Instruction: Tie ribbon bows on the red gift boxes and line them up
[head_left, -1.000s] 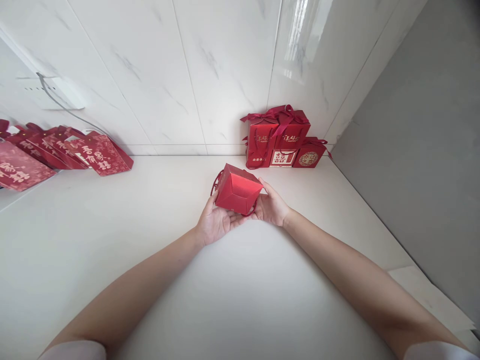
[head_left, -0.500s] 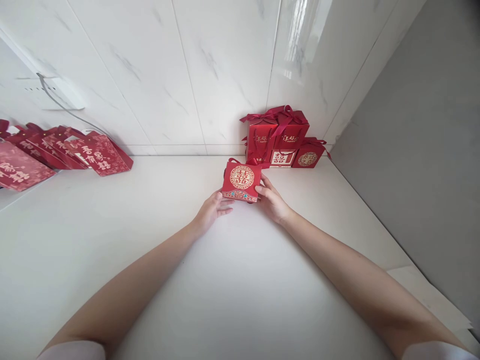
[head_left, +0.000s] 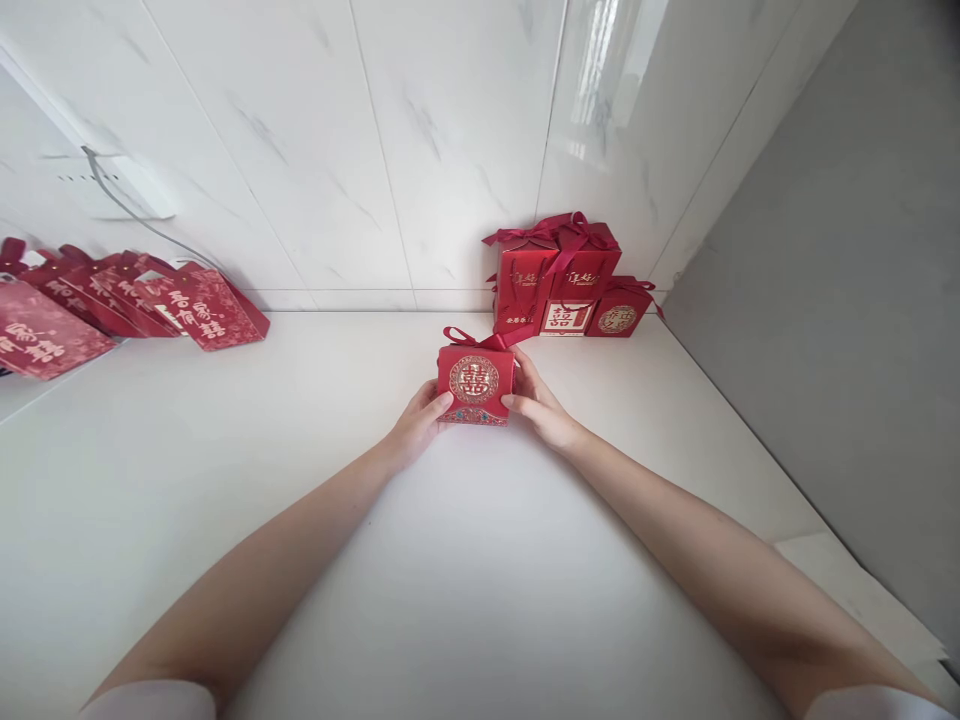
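Observation:
Between my hands is a small red gift box (head_left: 477,382) with a round gold emblem, a patterned lower band and a dark red ribbon bow on top. My left hand (head_left: 421,418) grips its left side, thumb on the front face. On the right side, my right hand (head_left: 541,402) is closed round the edge, with its thumb also on the front. The fingers behind the box are partly hidden. Just beyond it, a group of red gift boxes (head_left: 559,275) with ribbons stands against the wall.
Several red printed bags or boxes (head_left: 210,308) lean in a row at the far left, under a grey cable (head_left: 139,218) from a wall plate. A white tiled wall (head_left: 457,150) backs the white tabletop (head_left: 465,580). A grey panel (head_left: 840,300) borders the right side.
The gift box has come slightly toward me and tilted more upright, showing its bow. My left thumb now presses on its front.

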